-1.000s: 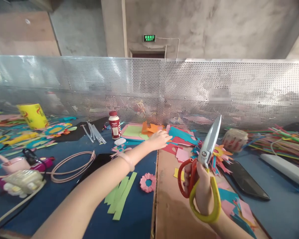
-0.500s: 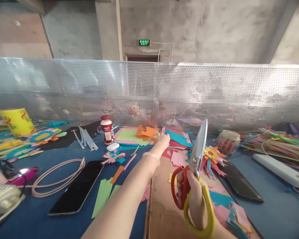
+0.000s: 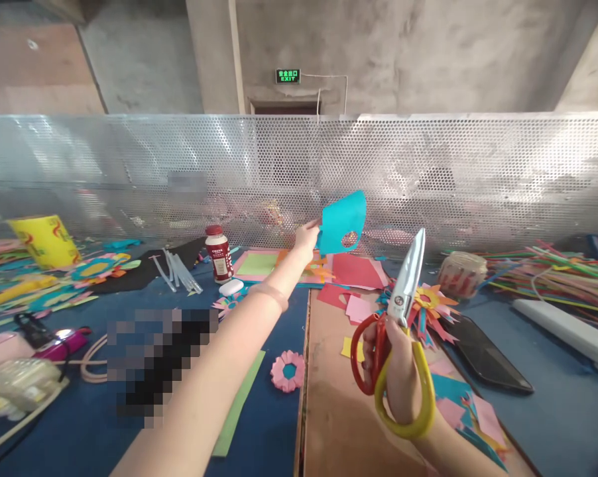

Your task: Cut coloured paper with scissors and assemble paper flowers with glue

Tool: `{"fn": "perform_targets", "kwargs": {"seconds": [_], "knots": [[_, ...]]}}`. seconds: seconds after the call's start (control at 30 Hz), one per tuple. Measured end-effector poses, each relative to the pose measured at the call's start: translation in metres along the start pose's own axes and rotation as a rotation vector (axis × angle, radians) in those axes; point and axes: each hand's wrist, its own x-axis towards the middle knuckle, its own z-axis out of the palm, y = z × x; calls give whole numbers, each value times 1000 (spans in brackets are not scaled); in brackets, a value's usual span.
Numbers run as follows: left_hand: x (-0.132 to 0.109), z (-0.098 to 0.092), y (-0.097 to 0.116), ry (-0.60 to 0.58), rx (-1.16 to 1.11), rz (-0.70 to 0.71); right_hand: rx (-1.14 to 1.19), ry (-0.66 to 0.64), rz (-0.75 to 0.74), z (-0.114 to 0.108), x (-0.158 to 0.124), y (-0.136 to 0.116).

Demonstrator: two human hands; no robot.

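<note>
Teal paper piece (image 3: 342,222), curved edge, hole cut near one side, is pinched aloft by left hand (image 3: 306,237); closed scissors (image 3: 401,331) are gripped upright by right hand (image 3: 396,371).

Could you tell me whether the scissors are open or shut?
Shut: the scissors show both blades together as one upward point, held in the right hand.

Bare grey concrete wall (image 3: 428,53) far. Green exit sign (image 3: 288,75) above dark doorway (image 3: 284,107). Perforated metal screen (image 3: 478,172) spans far edge of blue tabletop (image 3: 567,411). Daylight-bright, glare on screen.
</note>
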Motion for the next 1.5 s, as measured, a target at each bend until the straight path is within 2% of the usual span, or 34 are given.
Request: {"fn": "perform_targets", "kwargs": {"seconds": [0.1, 0.23, 0.33, 0.47, 0.6, 0.73, 0.83, 0.97, 1.07, 1.13, 1.33, 1.5], "knots": [[-7, -32, 2, -13, -82, -16, 25, 17, 35, 5, 1, -12], [-26, -64, -9, -71, -51, -88, 54, 55, 14, 7, 5, -14], [-42, -79, -25, -155, 57, -197, 47, 50, 2, 6, 8, -8], [-59, -95, -49, -323, 206, -326, 17, 11, -25, 4, 10, -4], [-66, -104, -66, -389, 365, -300, -4, -28, -46, -1, 12, -5], [-68, -96, -64, -314, 545, -140, 49, -8, -82, -4, 12, -11], [-73, -75, -53, -275, 653, 40, 73, 6, -90, -3, 12, -15], [-87, -33, -45, -445, 720, 272, 81, 34, -86, 0, 9, -17], [-97, -8, -47, -539, 746, 320, 55, 37, -85, 2, 7, -16], [-101, 0, -50, -555, 740, 331, 38, 37, -91, 2, 5, -15], [-103, -1, -44, -504, 617, 330, -3, -24, -123, 0, 5, -10], [-89, -22, -30, -359, 412, 225, -51, -69, -86, 0, 9, -8]]}}
